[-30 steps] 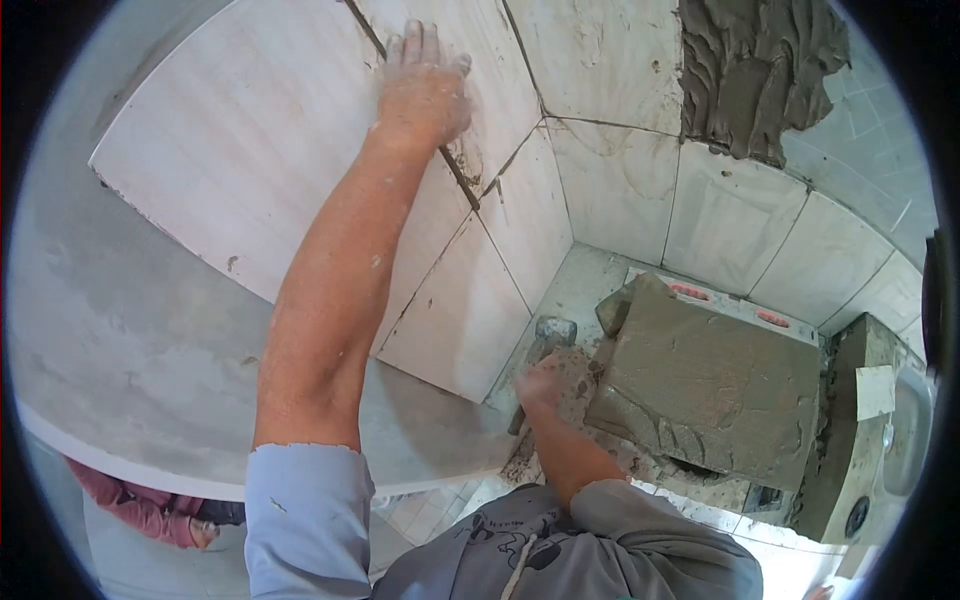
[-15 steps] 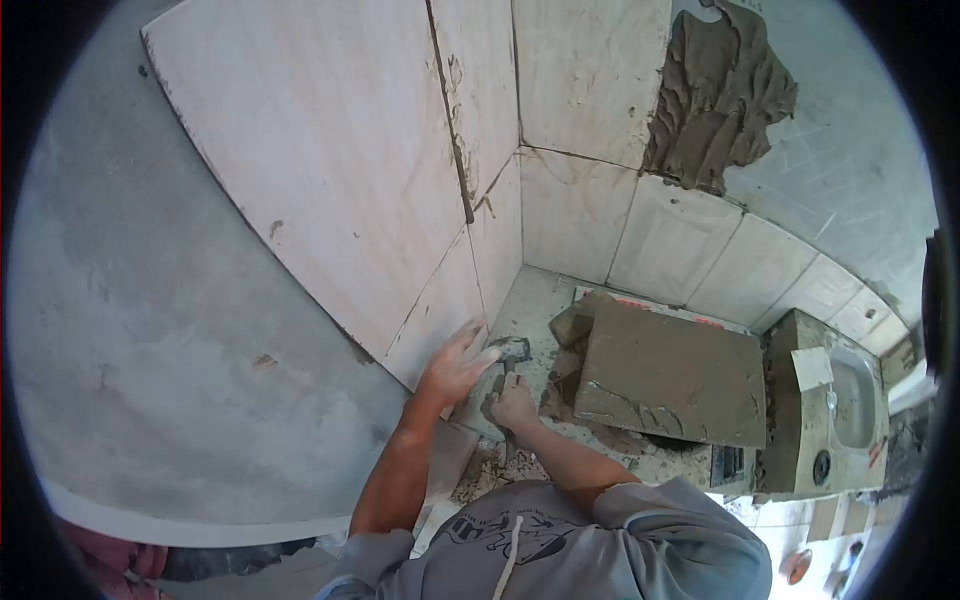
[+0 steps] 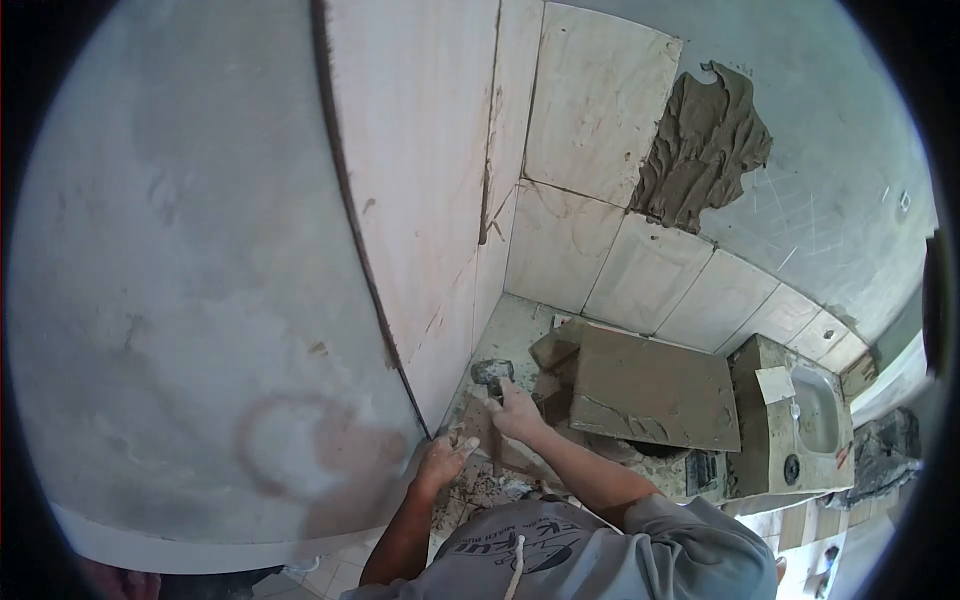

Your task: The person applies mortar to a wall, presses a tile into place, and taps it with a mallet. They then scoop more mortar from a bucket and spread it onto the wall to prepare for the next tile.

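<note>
My right hand (image 3: 517, 411) is closed around the handle of a rubber mallet (image 3: 492, 372), whose dark head rests on the floor in the corner. My left hand (image 3: 444, 461) is low beside it with fingers spread. It holds nothing and sits near the bottom edge of the big pale wall tile (image 3: 420, 170) and a brownish tile scrap (image 3: 482, 428). A slab covered in grey mortar (image 3: 655, 385) lies just right of my right hand.
Pale tiles (image 3: 590, 150) cover the corner walls, with a patch of wet mortar (image 3: 700, 140) on the bare grey wall above them. A mortar-smeared block with a small white sink (image 3: 818, 410) stands at the right. Bare plaster (image 3: 170, 300) fills the left.
My left hand dropped from the upper wall tile down to the floor next to my right hand. The view swung left and down, and the right hand stayed on the mallet.
</note>
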Demonstrator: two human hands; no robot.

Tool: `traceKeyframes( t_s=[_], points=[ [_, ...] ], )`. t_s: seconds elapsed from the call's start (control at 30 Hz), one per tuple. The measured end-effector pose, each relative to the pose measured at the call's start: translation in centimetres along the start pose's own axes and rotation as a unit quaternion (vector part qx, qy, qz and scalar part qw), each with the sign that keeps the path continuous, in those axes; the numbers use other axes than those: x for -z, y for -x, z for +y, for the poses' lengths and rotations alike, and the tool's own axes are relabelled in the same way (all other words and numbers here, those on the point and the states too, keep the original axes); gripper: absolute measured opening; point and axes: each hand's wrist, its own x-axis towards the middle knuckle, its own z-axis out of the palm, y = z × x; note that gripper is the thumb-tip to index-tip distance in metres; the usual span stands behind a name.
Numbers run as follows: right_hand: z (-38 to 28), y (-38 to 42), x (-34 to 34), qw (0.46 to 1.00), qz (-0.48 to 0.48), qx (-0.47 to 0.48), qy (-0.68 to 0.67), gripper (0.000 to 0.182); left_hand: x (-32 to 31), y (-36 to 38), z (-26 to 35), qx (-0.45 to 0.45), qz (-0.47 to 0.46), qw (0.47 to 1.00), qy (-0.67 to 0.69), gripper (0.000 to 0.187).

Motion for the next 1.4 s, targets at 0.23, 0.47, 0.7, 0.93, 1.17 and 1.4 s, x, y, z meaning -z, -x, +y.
traceKeyframes(
  t_s=[0.23, 0.47, 0.7, 0.93, 1.17, 1.4],
  points=[
    [-0.3, 0.4, 1.4, 0.999, 0.024, 0.014, 0.029, 0.039, -1.1, 0.5, -2.6, 0.032, -0.018, 0.999, 0.036, 0.069],
    [-2.1, 1.0, 1.7, 0.998, 0.004, 0.025, 0.060, 0.043, -1.3, 1.9, -2.6, 0.032, -0.009, 0.998, 0.051, 0.067],
    [-0.9, 1.3, 0.6, 0.999, -0.007, 0.026, 0.046, 0.047, -1.5, 2.1, -4.3, 0.035, -0.007, 0.999, 0.032, 0.062],
    [-2.6, 2.4, 2.5, 0.999, -0.018, -0.021, 0.038, 0.053, -2.1, 1.9, -4.8, 0.058, -0.029, 0.997, 0.032, 0.063],
    [-3.2, 1.6, 8.6, 0.997, 0.055, 0.042, -0.031, 0.046, -4.0, -0.1, -2.1, 0.002, -0.023, 0.997, 0.077, 0.062],
    [-3.2, 0.9, 20.6, 0.981, 0.167, 0.093, -0.033, 0.041, -4.0, -1.5, 5.5, -0.066, -0.005, 0.993, 0.102, 0.059]
  ],
)
